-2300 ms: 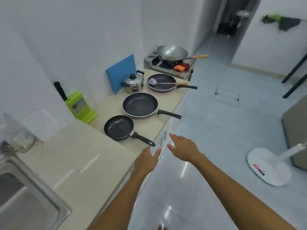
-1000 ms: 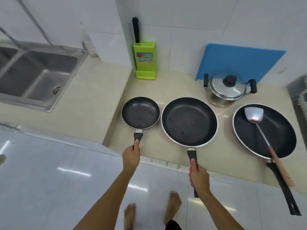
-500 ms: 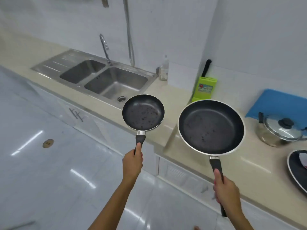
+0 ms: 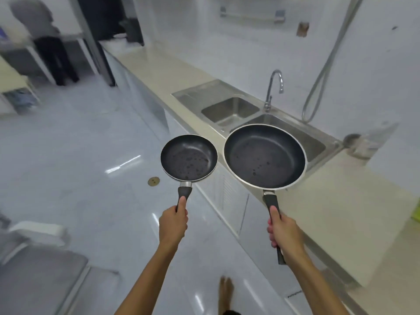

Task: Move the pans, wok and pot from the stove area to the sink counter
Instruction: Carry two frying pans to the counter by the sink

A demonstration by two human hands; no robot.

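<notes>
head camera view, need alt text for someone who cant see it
A person carries two black frying pans by their handles: the small pan in the left hand, the large pan in the right hand. Both pans are in the air, beside a beige counter with a double steel sink and a tap.

We've got open beige counter (image 4: 336, 201) at 3 o'clock, bare & flat. Another long bare stretch runs toward 11 o'clock past the steel double-basin sink (image 4: 229, 110). Obstacles at 1 o'clock: curved chrome tap (image 4: 272, 87) behind the basins, grey hose (image 4: 318, 94) hanging down the wall, blurry clear jar (image 4: 361, 144) at the sink's right end. Our left hand (image 4: 173, 225) w/ small black pan (image 4: 189, 157) hangs over shiny floor; right hand (image 4: 284, 230) w/ larger black pan (image 4: 265, 156) overlaps the near basin edge.
</notes>
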